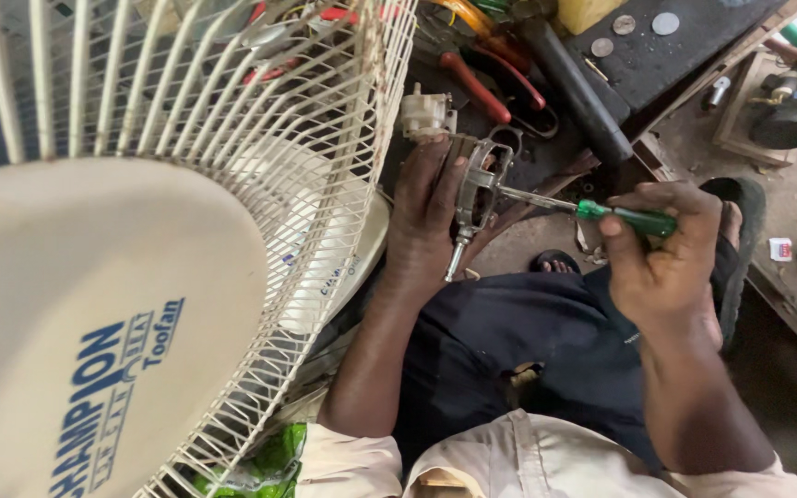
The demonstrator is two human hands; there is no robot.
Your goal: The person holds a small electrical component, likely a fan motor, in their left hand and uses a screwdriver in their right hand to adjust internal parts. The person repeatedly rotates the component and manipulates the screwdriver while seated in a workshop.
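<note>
Cream fan guard (260,184) looming at nine o'clock, hands at centre.
Left hand (426,217) closed around metal fan part (477,189); right hand (661,263) pinching green screwdriver (601,214), tip on part. Probably light, rigid, hard-edged; best gripped round body. Red pliers (486,83) and black board (666,51) at twelve to one o'clock.

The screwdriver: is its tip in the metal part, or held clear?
In. The screwdriver tip meets the metal part held by the left hand.
</note>
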